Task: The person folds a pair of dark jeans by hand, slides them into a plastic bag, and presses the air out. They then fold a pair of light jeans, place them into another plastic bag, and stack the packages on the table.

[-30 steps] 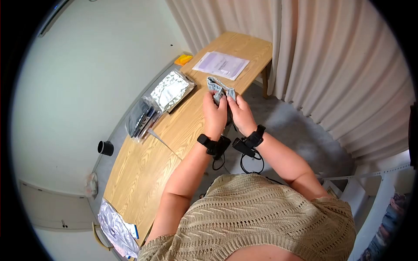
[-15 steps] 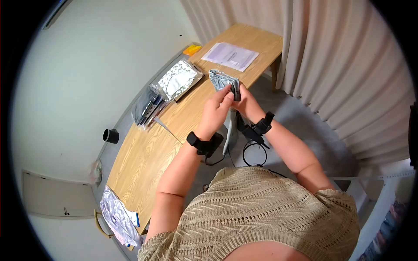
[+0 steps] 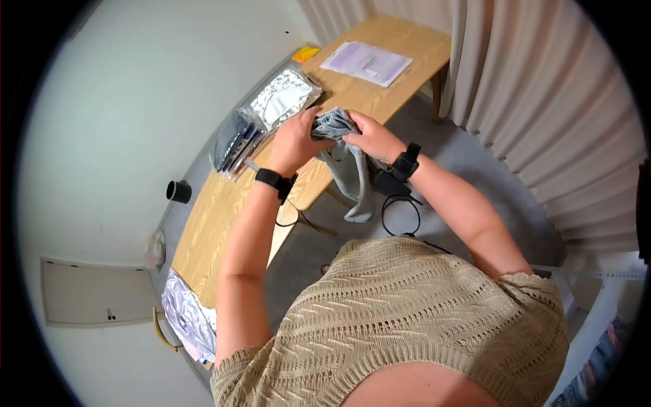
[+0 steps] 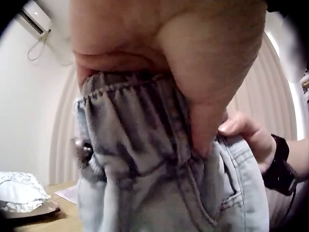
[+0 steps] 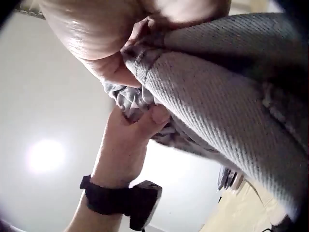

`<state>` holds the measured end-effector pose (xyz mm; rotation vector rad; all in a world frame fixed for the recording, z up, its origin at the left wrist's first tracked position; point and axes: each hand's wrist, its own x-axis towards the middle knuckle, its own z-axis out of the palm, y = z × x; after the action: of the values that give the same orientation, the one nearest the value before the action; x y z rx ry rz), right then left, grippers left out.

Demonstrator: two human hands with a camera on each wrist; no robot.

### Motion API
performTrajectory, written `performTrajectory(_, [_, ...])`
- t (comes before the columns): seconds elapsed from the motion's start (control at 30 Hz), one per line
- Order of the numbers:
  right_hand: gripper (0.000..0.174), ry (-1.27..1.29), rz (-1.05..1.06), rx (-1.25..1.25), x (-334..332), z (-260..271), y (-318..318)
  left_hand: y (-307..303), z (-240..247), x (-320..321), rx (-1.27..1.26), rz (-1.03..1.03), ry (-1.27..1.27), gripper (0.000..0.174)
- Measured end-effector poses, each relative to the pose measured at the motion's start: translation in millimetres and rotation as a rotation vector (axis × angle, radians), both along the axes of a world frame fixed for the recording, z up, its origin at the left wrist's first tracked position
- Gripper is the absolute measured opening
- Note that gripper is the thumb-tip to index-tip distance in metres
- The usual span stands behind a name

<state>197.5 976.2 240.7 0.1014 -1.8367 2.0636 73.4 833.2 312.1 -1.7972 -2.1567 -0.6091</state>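
Note:
A small pair of light grey denim trousers (image 3: 346, 159) hangs over the front edge of the wooden table (image 3: 224, 217). Both hands hold its elastic waistband. My left hand (image 3: 296, 139) grips the waistband's left side, its thumb (image 4: 203, 121) pressed on the denim (image 4: 140, 159). My right hand (image 3: 369, 136) grips the right side, fingers curled into the fabric (image 5: 227, 96). The legs dangle below the table edge toward the floor.
On the table lie a silvery packet (image 3: 281, 98), dark plastic bags (image 3: 234, 139), a white paper sheet (image 3: 366, 62) and an orange item (image 3: 306, 53). Another crinkled bag (image 3: 186, 322) sits at the near end. A curtain (image 3: 542, 88) hangs right; cables (image 3: 400, 210) lie on the floor.
Both hands have moved left and lower with the trousers, which were bunched up small a second ago and now hang unfolded with the legs down past the table edge.

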Motion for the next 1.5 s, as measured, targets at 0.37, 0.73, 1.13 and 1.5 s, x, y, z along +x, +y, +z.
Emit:
performTrajectory(0.37, [0.043,-0.194,-0.217,0.343,4,-49,20,-26,57,17,-0.09,0.186,-0.126,0.045])
performTrajectory(0.73, [0.053,-0.291,-0.104,0.394,0,-112,10,-111,99,1,0.168,0.204,-0.364,0.029])
performTrajectory(1.13, [0.006,-0.351,-0.01,0.629,-69,-126,-40,-288,68,-46,0.556,0.502,-0.662,0.026])
performTrajectory(1.5, [0.025,-0.369,0.147,0.872,-231,-75,-107,-478,-45,-83,0.735,1.161,-1.039,0.031])
